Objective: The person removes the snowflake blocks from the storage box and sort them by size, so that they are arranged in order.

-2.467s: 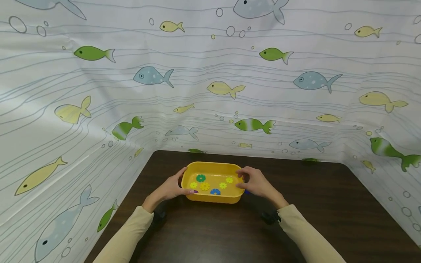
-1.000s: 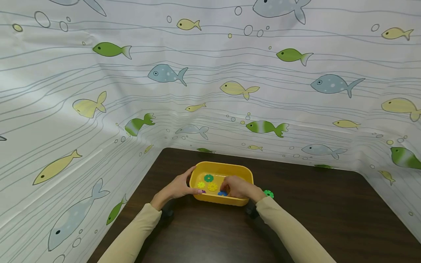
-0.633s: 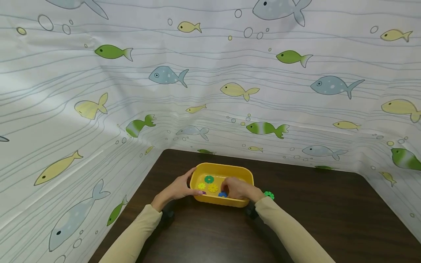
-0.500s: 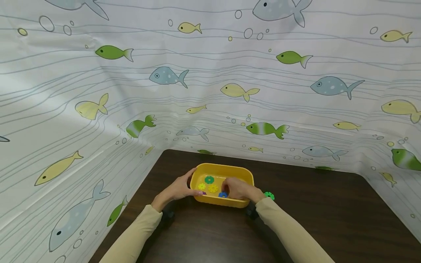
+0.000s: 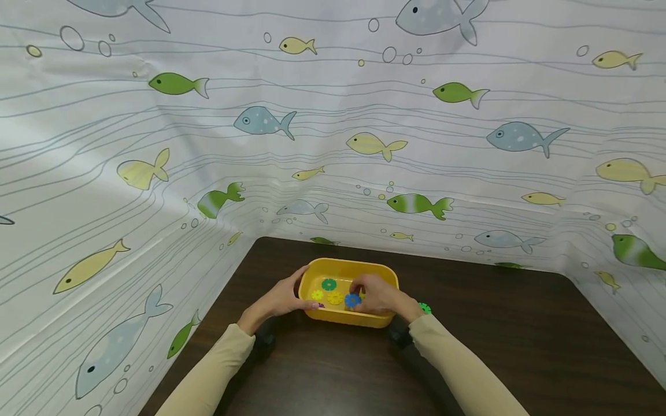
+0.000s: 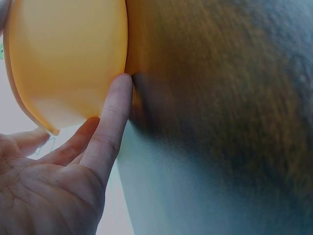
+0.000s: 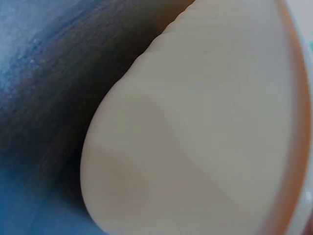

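Note:
In the head view a yellow plastic tub (image 5: 340, 317) stands on the dark table. My left hand (image 5: 278, 296) grips its left end, thumb over the front rim. The left wrist view shows fingers of that hand (image 6: 63, 183) against the tub's outer wall (image 6: 68, 58). Inside the tub, my right hand (image 5: 382, 296) pinches a blue flower-shaped disc (image 5: 351, 300), tilted up towards the camera. Left of it lie a green disc (image 5: 328, 284), yellow discs (image 5: 335, 298) and a partly hidden purple disc (image 5: 321, 305). The right wrist view holds mostly tub wall (image 7: 195, 122).
A bright green disc (image 5: 425, 307) lies on the table right of the tub, partly behind my right forearm. Dark wooden tabletop (image 5: 499, 323) stretches to the right and in front. A white fish-print sheet (image 5: 322, 86) hangs behind and along both sides.
My right hand has gone from the tub's right rim down into it, then risen slightly with the blue disc, which now faces the camera more. My left hand keeps its hold.

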Demonstrator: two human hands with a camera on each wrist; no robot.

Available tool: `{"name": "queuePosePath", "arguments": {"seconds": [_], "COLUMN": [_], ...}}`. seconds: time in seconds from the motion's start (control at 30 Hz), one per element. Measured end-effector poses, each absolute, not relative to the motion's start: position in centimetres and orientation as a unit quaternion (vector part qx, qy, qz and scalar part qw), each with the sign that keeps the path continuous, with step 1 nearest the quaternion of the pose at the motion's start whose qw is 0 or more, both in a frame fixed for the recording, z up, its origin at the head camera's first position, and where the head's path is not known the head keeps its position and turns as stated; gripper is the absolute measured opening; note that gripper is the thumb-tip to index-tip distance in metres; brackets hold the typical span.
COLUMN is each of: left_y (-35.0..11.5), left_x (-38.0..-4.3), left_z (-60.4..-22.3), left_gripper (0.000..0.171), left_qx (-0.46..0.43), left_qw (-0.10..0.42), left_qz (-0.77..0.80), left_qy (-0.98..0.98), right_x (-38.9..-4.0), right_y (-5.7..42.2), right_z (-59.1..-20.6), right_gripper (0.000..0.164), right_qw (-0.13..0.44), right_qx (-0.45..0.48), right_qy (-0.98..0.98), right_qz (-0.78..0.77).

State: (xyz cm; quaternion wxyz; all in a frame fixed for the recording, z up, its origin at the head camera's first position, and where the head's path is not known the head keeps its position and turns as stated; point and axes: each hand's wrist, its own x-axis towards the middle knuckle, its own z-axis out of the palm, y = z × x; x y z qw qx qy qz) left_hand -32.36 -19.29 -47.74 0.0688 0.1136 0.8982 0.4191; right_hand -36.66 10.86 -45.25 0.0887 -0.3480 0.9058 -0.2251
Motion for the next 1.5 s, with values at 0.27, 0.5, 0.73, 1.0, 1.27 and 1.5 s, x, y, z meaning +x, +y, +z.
{"name": "queuePosePath", "arguments": {"seconds": [0.27, 0.5, 0.73, 1.0, 1.27, 1.5], "left_y": [-19.2, -19.4, -19.3, -19.1, -19.0, -19.1], "left_x": [-32.4, -32.3, -32.3, -32.3, -32.4, -32.5], "left_z": [-47.7, -47.7, -47.6, -47.6, -47.6, -47.6], "left_gripper": [0.116, 0.117, 0.118, 0.117, 0.117, 0.116], "left_qx": [0.115, 0.111, 0.105, 0.107, 0.113, 0.12], "left_qw": [0.069, 0.069, 0.069, 0.07, 0.069, 0.072], "left_qz": [0.417, 0.413, 0.41, 0.415, 0.404, 0.411], "left_qy": [0.899, 0.901, 0.903, 0.901, 0.905, 0.901], "right_x": [-35.9, -34.6, -33.5, -32.7, -32.3, -32.5], "right_y": [12.5, 14.5, 17.1, 20.9, 24.3, 27.0], "right_z": [-45.1, -44.6, -44.9, -45.4, -45.9, -47.0], "right_gripper": [0.042, 0.039, 0.039, 0.037, 0.034, 0.033], "right_qw": [0.04, -0.012, -0.048, -0.066, -0.086, -0.107], "right_qx": [-0.354, -0.323, -0.281, -0.252, -0.224, -0.197], "right_qy": [0.9, 0.901, 0.907, 0.907, 0.918, 0.923], "right_qz": [-0.251, -0.289, -0.31, -0.331, -0.317, -0.312]}}
